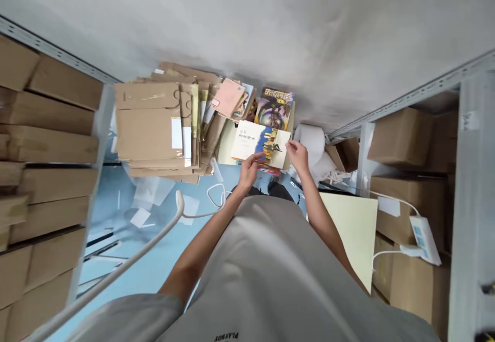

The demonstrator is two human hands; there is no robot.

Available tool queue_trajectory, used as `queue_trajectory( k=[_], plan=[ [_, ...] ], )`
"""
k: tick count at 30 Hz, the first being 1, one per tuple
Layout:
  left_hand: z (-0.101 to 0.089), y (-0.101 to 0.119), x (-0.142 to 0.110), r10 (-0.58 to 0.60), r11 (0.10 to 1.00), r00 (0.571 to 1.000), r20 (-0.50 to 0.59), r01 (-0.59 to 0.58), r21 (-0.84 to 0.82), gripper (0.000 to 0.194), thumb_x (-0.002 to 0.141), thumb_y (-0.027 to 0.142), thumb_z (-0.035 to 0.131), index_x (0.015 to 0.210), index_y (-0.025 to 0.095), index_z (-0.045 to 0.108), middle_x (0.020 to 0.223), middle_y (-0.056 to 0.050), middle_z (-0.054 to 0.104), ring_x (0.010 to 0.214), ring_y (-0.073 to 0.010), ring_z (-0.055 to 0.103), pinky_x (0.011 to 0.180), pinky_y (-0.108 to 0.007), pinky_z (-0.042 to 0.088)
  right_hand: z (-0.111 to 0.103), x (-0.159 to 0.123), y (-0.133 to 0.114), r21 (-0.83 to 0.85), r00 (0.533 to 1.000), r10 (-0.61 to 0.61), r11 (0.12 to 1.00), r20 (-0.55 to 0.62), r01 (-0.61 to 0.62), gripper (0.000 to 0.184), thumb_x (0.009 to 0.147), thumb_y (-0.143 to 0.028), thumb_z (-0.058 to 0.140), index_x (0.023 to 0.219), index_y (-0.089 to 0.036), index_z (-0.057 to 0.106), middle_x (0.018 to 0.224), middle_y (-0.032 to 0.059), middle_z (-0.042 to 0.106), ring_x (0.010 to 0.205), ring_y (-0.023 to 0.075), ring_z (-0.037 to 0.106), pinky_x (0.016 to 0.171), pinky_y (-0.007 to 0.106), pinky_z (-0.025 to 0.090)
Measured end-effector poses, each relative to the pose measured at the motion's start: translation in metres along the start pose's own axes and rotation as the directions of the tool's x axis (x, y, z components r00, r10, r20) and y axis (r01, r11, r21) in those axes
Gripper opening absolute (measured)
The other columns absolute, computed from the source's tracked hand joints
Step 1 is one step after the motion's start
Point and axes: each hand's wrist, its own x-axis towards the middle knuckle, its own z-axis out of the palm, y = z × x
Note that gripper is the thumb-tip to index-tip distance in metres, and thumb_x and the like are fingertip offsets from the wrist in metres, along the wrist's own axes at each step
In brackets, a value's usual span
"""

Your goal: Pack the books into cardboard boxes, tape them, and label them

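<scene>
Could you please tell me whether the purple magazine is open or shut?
Shut: the purple magazine lies showing its illustrated front cover.

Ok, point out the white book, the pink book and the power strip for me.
White book (260, 143): head view, middle of its cover.
Pink book (228, 97): head view, middle of its cover.
Power strip (425, 239): head view, middle of its body.

Brown cardboard boxes (54, 182) run past the left edge, a grey fabric shirt (266, 270) largely hides dark-clad legs (280, 191), and a white-and-blue paper book (247, 147) carries illegible small print.
</scene>
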Motion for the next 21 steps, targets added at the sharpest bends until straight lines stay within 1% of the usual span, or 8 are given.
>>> queue_trajectory(
  k=[4, 8, 11, 13, 16, 18, 20, 21],
  plan=[
    [0.007, 0.009, 0.027, 0.021, 0.998, 0.997, -0.076, -0.017, 0.055, 0.044, 0.084, 0.029, 0.062, 0.122, 0.018, 0.082, 0.133, -0.015, 0.086, 0.119, -0.0313, 0.084, 0.107, -0.050, 0.068, 0.024, 0.082, -0.015, -0.289, 0.997, 0.028, 0.956, -0.068, -0.046, 0.034, 0.101, -0.038, 0.072, 0.121, -0.013, 0.084, 0.125, 0.0205, 0.087, 0.118, 0.0328, 0.082, 0.116, 0.047, 0.060],
    [0.011, 0.015, 0.045, 0.041, 0.990, 0.992, -0.118, -0.025, 0.136, 0.040, 0.087, 0.022, 0.064, 0.121, 0.019, 0.084, 0.129, -0.013, 0.088, 0.124, -0.0308, 0.082, 0.116, -0.051, 0.065, 0.050, 0.128, -0.025, -0.490, 0.995, 0.060, 0.867, -0.076, -0.090, 0.042, 0.100, -0.040, 0.078, 0.130, -0.011, 0.079, 0.137, 0.0253, 0.081, 0.129, 0.0374, 0.076, 0.118, 0.051, 0.056],
    [0.006, 0.019, 0.057, 0.044, 0.984, 0.991, -0.128, -0.021, 0.177, 0.036, 0.092, 0.022, 0.066, 0.123, 0.019, 0.084, 0.132, -0.014, 0.086, 0.129, -0.0319, 0.080, 0.112, -0.050, 0.067, 0.064, 0.138, -0.031, -0.564, 0.992, 0.085, 0.817, -0.091, -0.122, 0.051, 0.096, -0.043, 0.085, 0.134, -0.010, 0.076, 0.141, 0.0289, 0.076, 0.133, 0.0400, 0.072, 0.117, 0.052, 0.056],
    [-0.003, 0.024, 0.067, 0.070, 0.975, 0.987, -0.147, -0.036, 0.219, 0.036, 0.096, 0.022, 0.066, 0.126, 0.018, 0.083, 0.134, -0.016, 0.085, 0.128, -0.0321, 0.079, 0.111, -0.050, 0.067, 0.071, 0.139, -0.035, -0.594, 0.994, 0.062, 0.798, -0.093, -0.106, 0.055, 0.095, -0.041, 0.087, 0.136, -0.009, 0.074, 0.144, 0.0309, 0.074, 0.135, 0.0407, 0.070, 0.118, 0.052, 0.055],
    [-0.027, 0.039, 0.093, 0.184, 0.931, 0.959, -0.213, -0.100, 0.350, 0.039, 0.101, 0.023, 0.064, 0.137, 0.018, 0.078, 0.141, -0.018, 0.081, 0.134, -0.0332, 0.076, 0.115, -0.052, 0.066, 0.086, 0.137, -0.046, -0.596, 1.000, -0.017, 0.803, -0.019, 0.002, 0.042, 0.099, -0.034, 0.080, 0.134, -0.011, 0.076, 0.143, 0.0279, 0.077, 0.137, 0.0381, 0.071, 0.122, 0.051, 0.054],
    [-0.048, 0.053, 0.120, 0.289, 0.861, 0.925, -0.247, -0.139, 0.489, 0.043, 0.104, 0.026, 0.064, 0.146, 0.017, 0.072, 0.155, -0.022, 0.073, 0.148, -0.0370, 0.068, 0.127, -0.056, 0.058, 0.104, 0.134, -0.058, -0.537, 0.994, -0.055, 0.838, 0.090, 0.095, 0.028, 0.104, -0.032, 0.072, 0.125, -0.016, 0.080, 0.133, 0.0206, 0.083, 0.130, 0.0335, 0.076, 0.120, 0.047, 0.056],
    [-0.068, 0.067, 0.151, 0.356, 0.765, 0.903, -0.242, -0.132, 0.631, 0.053, 0.107, 0.033, 0.070, 0.156, 0.014, 0.064, 0.172, -0.028, 0.058, 0.168, -0.0432, 0.051, 0.140, -0.061, 0.042, 0.127, 0.130, -0.070, -0.460, 0.978, -0.075, 0.874, 0.196, 0.159, 0.023, 0.108, -0.031, 0.066, 0.119, -0.019, 0.083, 0.123, 0.0156, 0.087, 0.119, 0.0300, 0.081, 0.113, 0.042, 0.060],
    [-0.077, 0.073, 0.165, 0.360, 0.715, 0.908, -0.216, -0.120, 0.689, 0.062, 0.105, 0.037, 0.075, 0.161, 0.012, 0.060, 0.179, -0.030, 0.049, 0.175, -0.0460, 0.040, 0.144, -0.063, 0.035, 0.138, 0.127, -0.076, -0.436, 0.970, -0.080, 0.883, 0.230, 0.176, 0.023, 0.109, -0.031, 0.065, 0.119, -0.019, 0.083, 0.121, 0.0148, 0.088, 0.116, 0.0293, 0.083, 0.110, 0.041, 0.061]
  ],
)
